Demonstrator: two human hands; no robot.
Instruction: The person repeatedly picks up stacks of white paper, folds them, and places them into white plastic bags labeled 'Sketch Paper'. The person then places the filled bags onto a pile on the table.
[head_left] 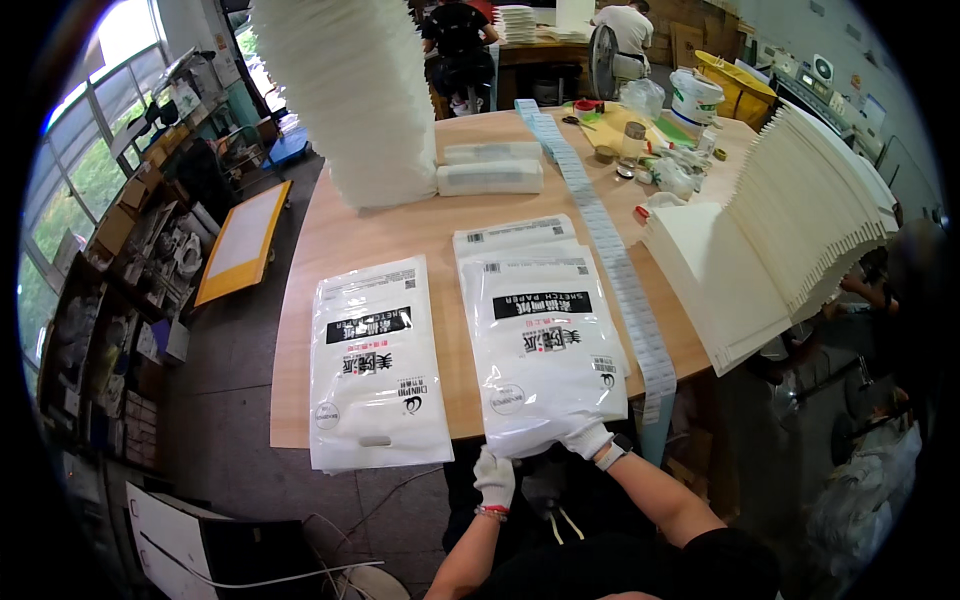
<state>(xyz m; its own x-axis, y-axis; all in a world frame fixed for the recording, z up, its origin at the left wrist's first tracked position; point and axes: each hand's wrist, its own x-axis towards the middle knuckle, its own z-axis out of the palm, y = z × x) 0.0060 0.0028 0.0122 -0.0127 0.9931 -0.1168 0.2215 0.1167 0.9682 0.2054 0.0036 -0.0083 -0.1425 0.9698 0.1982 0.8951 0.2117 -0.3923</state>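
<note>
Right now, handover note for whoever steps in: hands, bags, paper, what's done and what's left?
Left hand: gloved, at the near edge of the right bag stack, grip on the bottom edge of its top bag.
Right hand: gloved, pinching the same edge.
Left bag stack: flat on the table, untouched.
Fanned white paper stack: at the table's right edge.
Label strip: runs between bags and paper.
Done: printed bags laid in two piles. Left: cannot tell whether the bags are filled.

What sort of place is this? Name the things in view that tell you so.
Probably a packing workshop. Gloved hands, left hand and right hand, handle a white bag on a wooden table, with a paper stack and label strip beside it.
</note>
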